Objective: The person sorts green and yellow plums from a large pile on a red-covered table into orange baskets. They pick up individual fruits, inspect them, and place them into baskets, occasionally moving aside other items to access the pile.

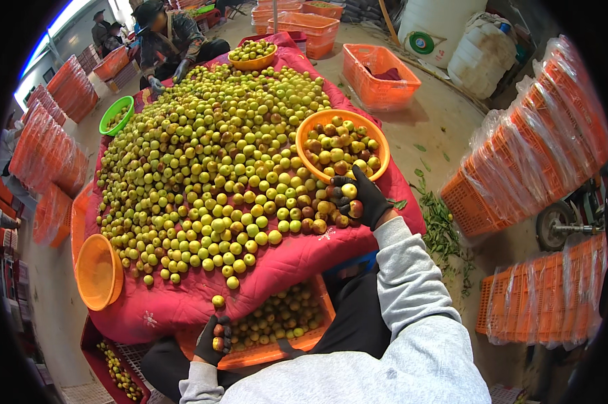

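Note:
Small green and reddish-brown fruits, apparently jujubes [218, 166], are heaped over a table under a red quilted cloth [283, 257]. My right hand [367, 199], in a black glove, holds a couple of them just below the rim of an orange plastic basket [304, 151], which is partly filled with browner fruits. My left hand [211, 341], also gloved, has reddish fruits between its fingers near the table's front edge. Under that edge, before my lap, an orange crate [248, 358] contains many fruits. One green fruit [218, 301] lies on the cloth just above my left hand.
An orange basket [99, 272] leans at the table's left corner; a green bowl [117, 116] stands farther back. Across the table a gloved person [170, 45] bends over the fruit. Stacked, plastic-wrapped orange crates [531, 136] and fallen leaves [440, 227] lie to the right.

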{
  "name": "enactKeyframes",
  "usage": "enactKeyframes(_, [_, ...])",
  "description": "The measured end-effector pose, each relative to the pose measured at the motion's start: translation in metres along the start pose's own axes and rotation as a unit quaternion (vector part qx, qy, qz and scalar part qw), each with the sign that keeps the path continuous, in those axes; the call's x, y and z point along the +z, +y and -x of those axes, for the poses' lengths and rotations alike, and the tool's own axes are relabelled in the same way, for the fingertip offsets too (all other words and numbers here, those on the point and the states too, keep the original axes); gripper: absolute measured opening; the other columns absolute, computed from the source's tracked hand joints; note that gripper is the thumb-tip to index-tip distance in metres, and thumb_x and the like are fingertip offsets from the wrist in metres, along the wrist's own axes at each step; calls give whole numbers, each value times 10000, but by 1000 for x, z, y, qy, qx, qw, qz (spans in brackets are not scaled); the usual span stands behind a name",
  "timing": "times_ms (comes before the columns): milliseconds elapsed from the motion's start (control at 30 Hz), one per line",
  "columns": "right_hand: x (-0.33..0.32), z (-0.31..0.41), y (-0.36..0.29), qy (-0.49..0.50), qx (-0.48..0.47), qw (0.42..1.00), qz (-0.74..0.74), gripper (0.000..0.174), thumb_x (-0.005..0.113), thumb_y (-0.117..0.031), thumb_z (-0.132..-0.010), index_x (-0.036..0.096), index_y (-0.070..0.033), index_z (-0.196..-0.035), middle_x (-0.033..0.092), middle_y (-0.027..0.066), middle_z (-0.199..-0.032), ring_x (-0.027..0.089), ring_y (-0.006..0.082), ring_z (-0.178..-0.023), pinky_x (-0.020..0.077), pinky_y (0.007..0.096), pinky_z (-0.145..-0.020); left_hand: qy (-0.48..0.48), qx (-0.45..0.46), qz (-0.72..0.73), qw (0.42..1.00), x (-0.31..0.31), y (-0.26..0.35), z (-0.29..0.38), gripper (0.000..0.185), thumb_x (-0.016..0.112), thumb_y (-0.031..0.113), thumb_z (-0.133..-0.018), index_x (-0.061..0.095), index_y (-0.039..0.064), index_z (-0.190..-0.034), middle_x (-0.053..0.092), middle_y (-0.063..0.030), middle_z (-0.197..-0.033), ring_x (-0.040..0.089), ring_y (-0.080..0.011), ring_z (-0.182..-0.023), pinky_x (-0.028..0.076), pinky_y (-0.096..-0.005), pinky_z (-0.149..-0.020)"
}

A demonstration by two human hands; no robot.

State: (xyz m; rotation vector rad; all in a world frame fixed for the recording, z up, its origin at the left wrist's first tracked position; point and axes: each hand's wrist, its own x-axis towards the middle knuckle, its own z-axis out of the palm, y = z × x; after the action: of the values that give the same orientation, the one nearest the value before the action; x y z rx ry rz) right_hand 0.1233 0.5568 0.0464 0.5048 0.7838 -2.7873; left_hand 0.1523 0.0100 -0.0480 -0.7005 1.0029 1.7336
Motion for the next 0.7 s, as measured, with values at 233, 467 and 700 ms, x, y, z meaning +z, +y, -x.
enactKeyframes(233, [7,-9,-15,72,-45,995,43,621,341,-625,-960,528,-67,-1160,572,62,-805,499,129,-548,447,239,-468,-19,-22,36,999,-17,-5,-23,440,503,553,-929,569,140,-1063,599,-58,-758,568,-223,-566,433,-334,-443])
enactKeyframes(467, [-36,-54,-88,203,-231,934,182,555,343,-563,-986,603,-78,-1060,636,48,-798,588,151,-620,505,252,-508,0,-14,-1,1000,-8,-6,-19,399,534,484,-937,559,115,-1088,602,-56,-787,568,-203,-562,444,-320,-453])
enactKeyframes(700, [-75,-62,-93,214,-352,865,288,369,492,-283,-1007,539,-67,-1302,589,64,-1260,542,176,-1171,415,326,-1014,-30,33,155,987,-1,-10,-18,462,513,507,-953,594,122,-1196,628,-29,-900,618,-166,-772,523,-311,-631])
